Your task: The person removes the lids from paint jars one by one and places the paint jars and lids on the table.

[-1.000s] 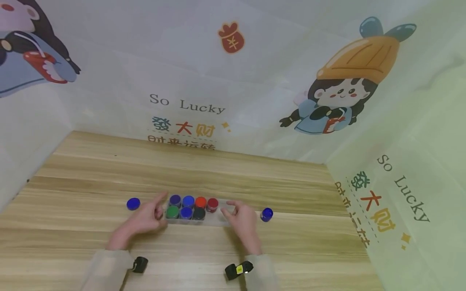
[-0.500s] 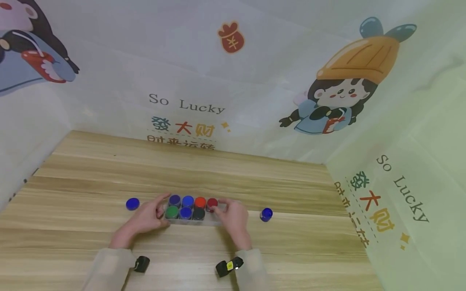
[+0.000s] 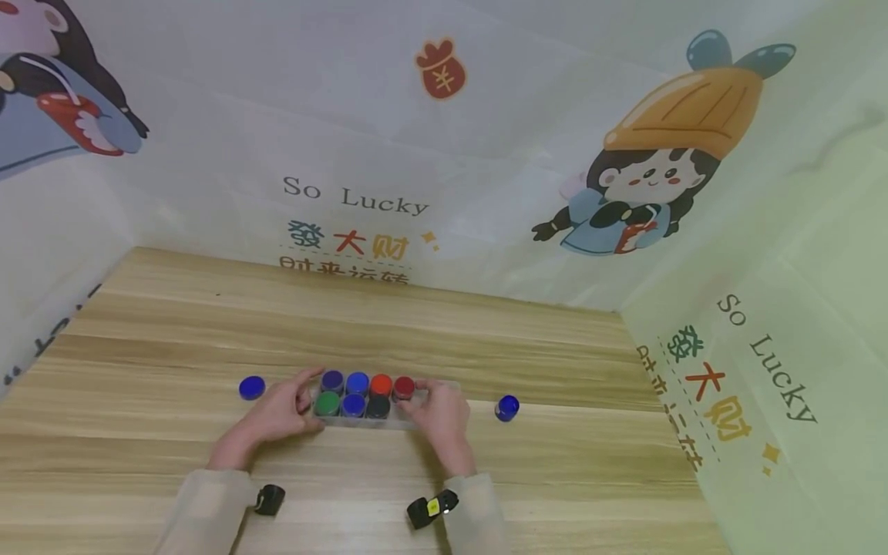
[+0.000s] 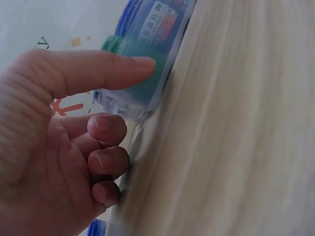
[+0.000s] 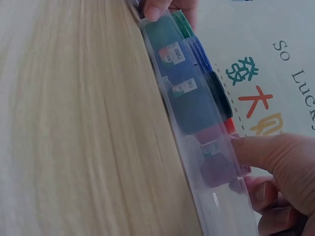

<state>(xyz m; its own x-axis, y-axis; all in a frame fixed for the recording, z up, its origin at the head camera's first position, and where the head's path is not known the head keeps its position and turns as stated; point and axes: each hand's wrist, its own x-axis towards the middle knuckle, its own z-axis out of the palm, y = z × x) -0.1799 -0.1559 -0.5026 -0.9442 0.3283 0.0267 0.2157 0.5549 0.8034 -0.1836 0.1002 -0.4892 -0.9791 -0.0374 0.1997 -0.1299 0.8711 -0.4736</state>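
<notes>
A clear plastic tray (image 3: 357, 423) holds two rows of small paint jars with purple, blue, orange-red, dark red, green and black lids. My left hand (image 3: 277, 408) grips the tray's left end, thumb on the front wall by the green jar (image 4: 140, 73) and index finger at the back corner. Its other fingers curl inward. Toward the tray's right part, my right hand (image 3: 444, 420) pinches the dark red paint jar (image 3: 403, 387) between thumb and index finger, at the end of the back row. In the right wrist view, the thumb reaches over the tray's wall to this jar.
To the left on the wooden table (image 3: 361, 493) lies a flat blue lid (image 3: 252, 388). A small dark blue jar (image 3: 508, 408) lies apart, right of my right hand. Printed white sheets (image 3: 520, 154) stand around the table's back and sides.
My right hand has moved left from the tray's right end to the dark red jar and taken hold of it. My left hand has closed in on the tray's left end.
</notes>
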